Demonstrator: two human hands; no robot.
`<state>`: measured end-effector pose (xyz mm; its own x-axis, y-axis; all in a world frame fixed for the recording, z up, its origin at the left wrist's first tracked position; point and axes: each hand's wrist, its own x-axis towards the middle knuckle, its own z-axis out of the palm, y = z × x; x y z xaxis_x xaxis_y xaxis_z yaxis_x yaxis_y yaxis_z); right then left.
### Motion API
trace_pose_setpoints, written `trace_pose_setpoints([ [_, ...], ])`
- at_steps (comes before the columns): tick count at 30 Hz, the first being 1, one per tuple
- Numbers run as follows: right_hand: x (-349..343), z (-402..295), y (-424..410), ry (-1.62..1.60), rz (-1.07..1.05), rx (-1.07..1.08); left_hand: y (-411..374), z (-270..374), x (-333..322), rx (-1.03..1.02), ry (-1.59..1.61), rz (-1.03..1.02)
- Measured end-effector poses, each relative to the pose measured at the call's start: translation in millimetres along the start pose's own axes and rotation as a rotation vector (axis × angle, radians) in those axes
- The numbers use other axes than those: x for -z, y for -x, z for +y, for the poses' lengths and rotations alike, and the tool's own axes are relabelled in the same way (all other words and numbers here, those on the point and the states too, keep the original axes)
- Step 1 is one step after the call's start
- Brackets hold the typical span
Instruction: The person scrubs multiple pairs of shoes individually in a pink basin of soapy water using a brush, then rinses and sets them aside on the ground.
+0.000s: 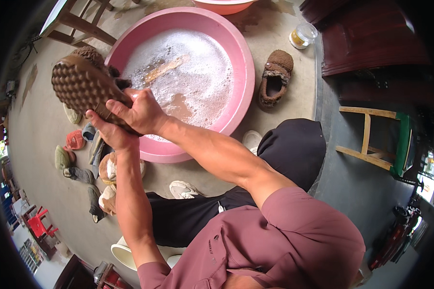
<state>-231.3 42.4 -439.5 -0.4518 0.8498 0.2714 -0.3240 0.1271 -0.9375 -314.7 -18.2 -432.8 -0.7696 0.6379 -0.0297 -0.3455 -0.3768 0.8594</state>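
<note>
A brown fleece-lined slipper [88, 86] is tilted up at the left rim of the basin, its knobbed sole facing me. Both my hands grip its heel end: my left hand [115, 132] from below, my right hand [144, 110] from the side nearer the water. My right hand looks wet. Under and beyond them stands a round pink basin [244, 86], holding cloudy water with white suds [206, 61]. A wooden brush or stick [166, 68] floats among the foam. The matching brown slipper [276, 79] lies on the floor right of the basin.
Several other shoes and slippers, among them a grey slipper [79, 175] and a red one [75, 139], lie on the floor at left. A lidded clear jar [303, 35] stands at upper right. A second basin [224, 5], wooden stool legs [86, 30] and a green-topped stool [401, 144] surround me.
</note>
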Motion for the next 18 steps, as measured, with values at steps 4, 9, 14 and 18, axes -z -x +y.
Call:
trace_pose_setpoints([
  [4,1,5,-2,-0.096,-0.064,-0.025,0,0,-5,0.010,-0.001,-0.003],
  [9,1,0,-1,-0.137,-0.081,-0.059,1,-1,-4,-0.013,-0.054,0.025],
  [14,8,3,0,-0.114,-0.105,-0.112,2,-12,1,-0.022,-0.060,0.058],
  [18,14,3,-5,0.052,-0.096,-0.260,-2,-13,19,0.013,-0.212,0.023],
])
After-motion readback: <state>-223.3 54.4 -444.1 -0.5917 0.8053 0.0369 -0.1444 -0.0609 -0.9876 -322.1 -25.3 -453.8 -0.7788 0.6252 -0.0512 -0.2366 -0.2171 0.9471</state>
